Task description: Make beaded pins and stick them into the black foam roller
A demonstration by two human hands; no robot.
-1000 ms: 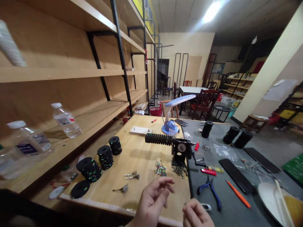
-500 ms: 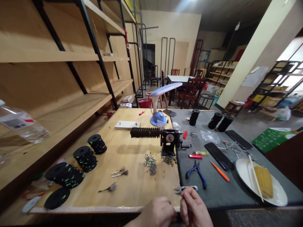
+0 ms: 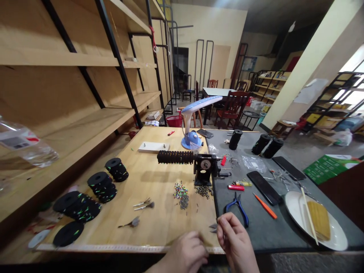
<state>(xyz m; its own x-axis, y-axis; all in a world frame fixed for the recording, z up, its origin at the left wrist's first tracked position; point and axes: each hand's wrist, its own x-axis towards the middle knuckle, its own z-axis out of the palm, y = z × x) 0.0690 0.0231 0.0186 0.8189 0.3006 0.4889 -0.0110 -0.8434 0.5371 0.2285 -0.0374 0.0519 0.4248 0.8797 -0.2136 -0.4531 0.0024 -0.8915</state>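
My left hand (image 3: 186,252) is curled closed at the table's front edge, its fingertips mostly turned from view. Beside it my right hand (image 3: 236,240) pinches thumb and forefinger together, and anything between them is too small to make out. Behind the right hand lie small snips (image 3: 213,227), with only their pointed blades showing. Blue-handled pliers (image 3: 238,208) rest just beyond. Farther back stands a black winding device (image 3: 203,168) with a crank, carrying a row of black foam discs (image 3: 174,157). Coloured beads (image 3: 180,190) and small metal pieces (image 3: 203,191) are heaped before it.
Stacked black foam spools (image 3: 76,206) line the left side. Feather-like tufts (image 3: 133,222) lie mid-table. A blue lamp (image 3: 190,140) stands behind the device. On the grey mat are an orange pen-like tool (image 3: 265,206), a phone (image 3: 264,187) and a plate (image 3: 295,227) with food and chopsticks.
My right hand has risen slightly and now covers the snips' handles. The left hand has drawn a little away from it to the left. The view has shifted slightly.
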